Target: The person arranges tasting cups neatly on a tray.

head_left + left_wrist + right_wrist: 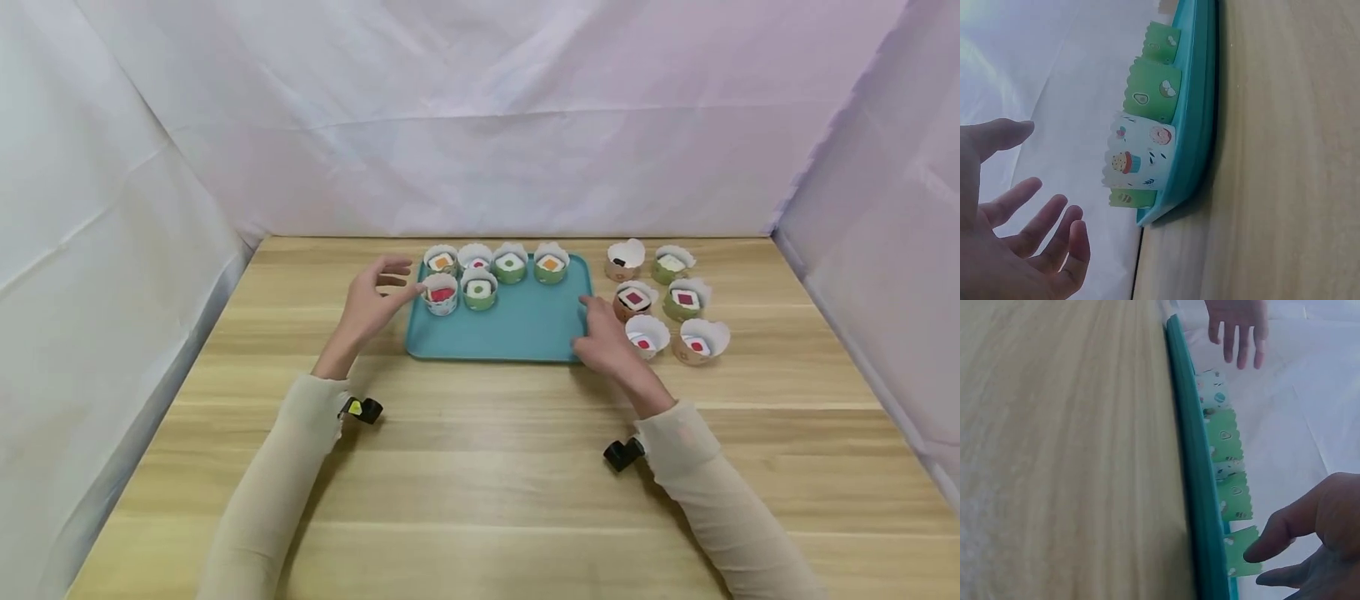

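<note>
A teal tray (517,333) lies on the table, bearing several paper cupcake cups on its left and back parts. My left hand (377,296) hovers at the tray's left side with fingers spread, empty. Its thumb is close to a white patterned cup (441,297) with red and white pieces inside; in the left wrist view this white cup (1141,153) stands apart from the fingers. Over the tray's right edge is my right hand (602,336), its thumb and index finger apart. Beyond them in the right wrist view stands a green cup (1242,553). Nothing shows between these fingers.
Right of the tray stand several more filled cups, among them a brown cup (624,260), a green cup (684,300) and another brown cup (697,343). They sit close to the right hand. White cloth (487,167) hangs behind the wooden table (487,467).
</note>
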Demonstrator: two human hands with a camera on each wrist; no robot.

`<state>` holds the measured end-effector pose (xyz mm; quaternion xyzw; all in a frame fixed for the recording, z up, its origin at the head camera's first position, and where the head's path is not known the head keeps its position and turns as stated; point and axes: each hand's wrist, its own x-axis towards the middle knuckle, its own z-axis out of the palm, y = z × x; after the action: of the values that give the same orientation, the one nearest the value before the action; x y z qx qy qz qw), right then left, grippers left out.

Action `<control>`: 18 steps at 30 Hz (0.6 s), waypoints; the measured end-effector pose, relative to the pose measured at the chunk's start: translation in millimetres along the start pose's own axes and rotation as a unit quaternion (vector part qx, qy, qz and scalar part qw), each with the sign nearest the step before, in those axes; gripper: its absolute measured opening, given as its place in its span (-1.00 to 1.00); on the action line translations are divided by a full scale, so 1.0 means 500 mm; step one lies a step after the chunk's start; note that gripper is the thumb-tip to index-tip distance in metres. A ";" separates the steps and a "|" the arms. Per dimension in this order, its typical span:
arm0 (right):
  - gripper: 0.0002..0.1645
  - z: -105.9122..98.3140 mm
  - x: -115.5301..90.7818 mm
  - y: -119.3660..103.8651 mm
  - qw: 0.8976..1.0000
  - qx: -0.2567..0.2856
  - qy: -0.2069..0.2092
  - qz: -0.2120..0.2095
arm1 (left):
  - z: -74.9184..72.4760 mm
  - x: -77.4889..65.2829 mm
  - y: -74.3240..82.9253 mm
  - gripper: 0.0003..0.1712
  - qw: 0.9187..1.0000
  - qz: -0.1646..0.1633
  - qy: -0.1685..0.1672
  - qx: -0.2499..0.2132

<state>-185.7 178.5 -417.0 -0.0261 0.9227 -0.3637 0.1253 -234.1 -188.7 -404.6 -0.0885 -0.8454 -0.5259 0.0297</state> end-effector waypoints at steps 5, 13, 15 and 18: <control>-0.05 -0.019 -0.015 -0.022 0.999 0.006 0.021 -0.027 | -0.002 0.000 -0.015 -0.35 1.000 -0.019 -0.006 -0.007; -0.21 -0.156 -0.046 -0.047 0.976 0.141 0.148 -0.075 | 0.012 0.004 -0.039 -0.26 0.998 -0.049 -0.034 -0.011; -0.27 -0.211 -0.030 -0.031 0.974 0.139 0.165 -0.068 | 0.013 0.005 -0.042 -0.25 0.998 -0.051 -0.039 -0.008; -0.33 -0.289 0.017 0.012 0.980 0.086 0.174 -0.050 | 0.012 0.005 -0.044 -0.24 0.998 -0.048 -0.043 -0.009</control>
<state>-229.8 277.9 -320.9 0.0025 0.8930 -0.4468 -0.0538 -240.2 -192.6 -426.5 -0.0710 -0.8444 -0.5300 -0.0330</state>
